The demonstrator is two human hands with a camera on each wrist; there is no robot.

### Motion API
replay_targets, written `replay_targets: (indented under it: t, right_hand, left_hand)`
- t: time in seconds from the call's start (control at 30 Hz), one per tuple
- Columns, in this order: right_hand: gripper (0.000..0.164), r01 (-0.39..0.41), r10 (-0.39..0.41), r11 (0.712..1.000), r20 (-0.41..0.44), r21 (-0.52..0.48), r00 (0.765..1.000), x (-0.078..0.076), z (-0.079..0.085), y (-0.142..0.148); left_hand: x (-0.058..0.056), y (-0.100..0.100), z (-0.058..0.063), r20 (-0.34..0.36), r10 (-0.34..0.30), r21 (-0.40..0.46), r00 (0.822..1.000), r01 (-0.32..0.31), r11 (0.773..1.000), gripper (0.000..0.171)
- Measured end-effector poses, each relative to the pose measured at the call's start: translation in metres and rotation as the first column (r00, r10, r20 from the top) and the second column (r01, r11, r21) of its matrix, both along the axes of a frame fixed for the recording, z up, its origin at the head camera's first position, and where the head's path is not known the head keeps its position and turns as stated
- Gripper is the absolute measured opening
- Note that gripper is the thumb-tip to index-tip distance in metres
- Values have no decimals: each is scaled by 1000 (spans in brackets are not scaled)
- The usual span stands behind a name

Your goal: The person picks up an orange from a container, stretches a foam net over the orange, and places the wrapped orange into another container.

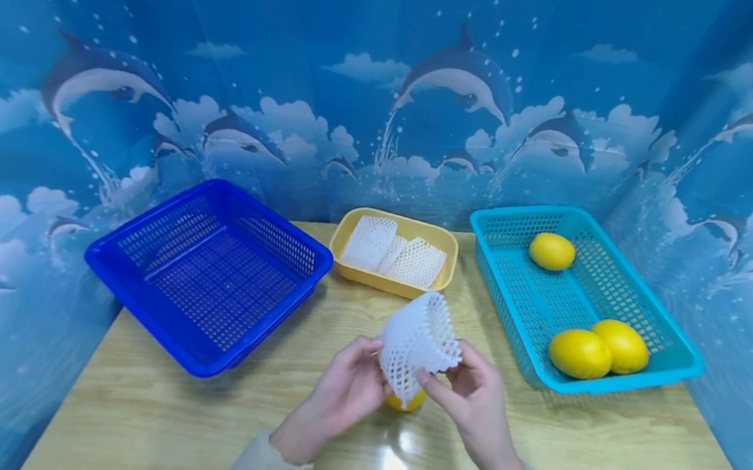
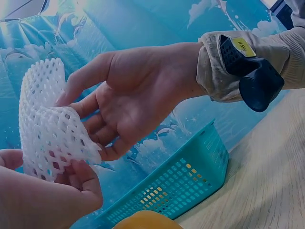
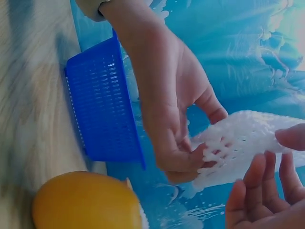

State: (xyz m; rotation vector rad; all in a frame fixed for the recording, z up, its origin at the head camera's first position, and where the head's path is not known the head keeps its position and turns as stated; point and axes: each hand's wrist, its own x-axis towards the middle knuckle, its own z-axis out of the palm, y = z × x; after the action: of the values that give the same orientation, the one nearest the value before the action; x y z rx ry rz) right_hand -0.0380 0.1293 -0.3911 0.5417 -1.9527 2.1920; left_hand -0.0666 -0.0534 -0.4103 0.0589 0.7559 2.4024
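Both hands hold a white foam net sleeve [image 1: 411, 339] up above the table, its mouth spread and facing up and to the right. The left hand [image 1: 344, 390] grips its left side between thumb and fingers. On the other side the right hand [image 1: 481, 402] pinches the sleeve's lower edge, as the left wrist view also shows the right hand [image 2: 138, 86] doing. Below the sleeve a yellow oval fruit [image 1: 406, 402] sits on the table, mostly hidden in the head view. The right wrist view shows this fruit [image 3: 88, 202] larger, apart from the hands.
A dark blue basket [image 1: 204, 363] stands at the left. At the back, a small yellow tray [image 1: 372, 279] holds several white foam nets [image 1: 369, 242]. The teal basket [image 1: 511, 314] at the right contains yellow fruits [image 1: 580, 353]. A dolphin-print curtain [image 1: 340, 30] surrounds the table.
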Motion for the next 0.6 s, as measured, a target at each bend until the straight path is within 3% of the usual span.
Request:
replay_targets:
  t: [0.1, 0.17, 0.33, 0.5, 0.6]
  right_hand:
    - [45, -50, 51, 999, 12, -20, 999, -4, -6, 3]
    - [46, -115, 118, 990, 30, -84, 993, -8, -11, 6]
    - [48, -256, 288, 932, 96, -255, 953, -18, -19, 12]
    - [36, -288, 337, 931, 225, -224, 914, -22, -23, 15]
    - [33, -331, 378, 924, 314, -193, 871, -24, -24, 16]
  left_hand:
    - [-1, 1, -1, -14, -11, 43, 1000, 11, 999, 63]
    - [-1, 1, -1, -19, -19, 78, 1000, 20, 997, 66]
    - [0, -2, -2, -29, -35, 91, 999, 37, 995, 75]
    - [2, -4, -2, -33, -56, 84, 998, 59, 995, 84]
    - [2, -5, -2, -44, -50, 93, 998, 54, 994, 80]
